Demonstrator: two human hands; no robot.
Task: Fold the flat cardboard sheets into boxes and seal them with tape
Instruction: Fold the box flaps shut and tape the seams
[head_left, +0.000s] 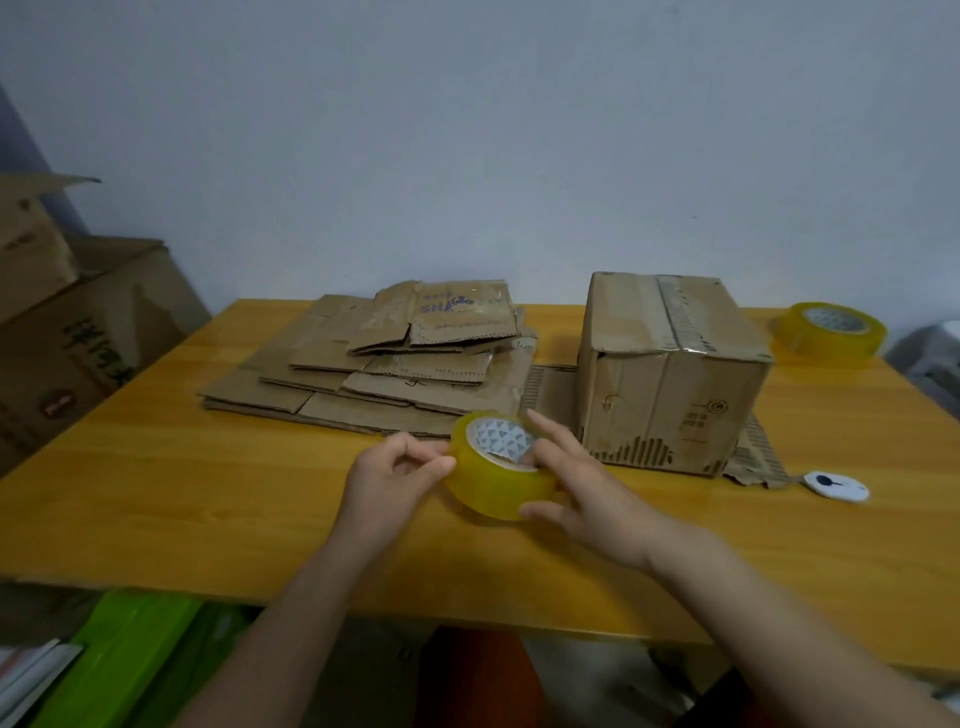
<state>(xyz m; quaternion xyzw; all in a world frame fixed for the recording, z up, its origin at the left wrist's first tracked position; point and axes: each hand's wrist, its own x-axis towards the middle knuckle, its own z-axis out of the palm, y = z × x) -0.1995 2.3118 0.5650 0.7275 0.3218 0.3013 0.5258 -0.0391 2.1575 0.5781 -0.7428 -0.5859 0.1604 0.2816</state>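
Both hands work one roll of yellowish packing tape (498, 467) just above the desk (208, 493). The right hand (576, 488) cradles it, fingers curled around the rim, so it cannot turn, while the left hand (400, 467) pinches at its edge — probably hunting for the loose end, though no free strip shows. A folded cardboard box (670, 369) waits just beyond, beside the stack of flat cardboard sheets (384, 364).
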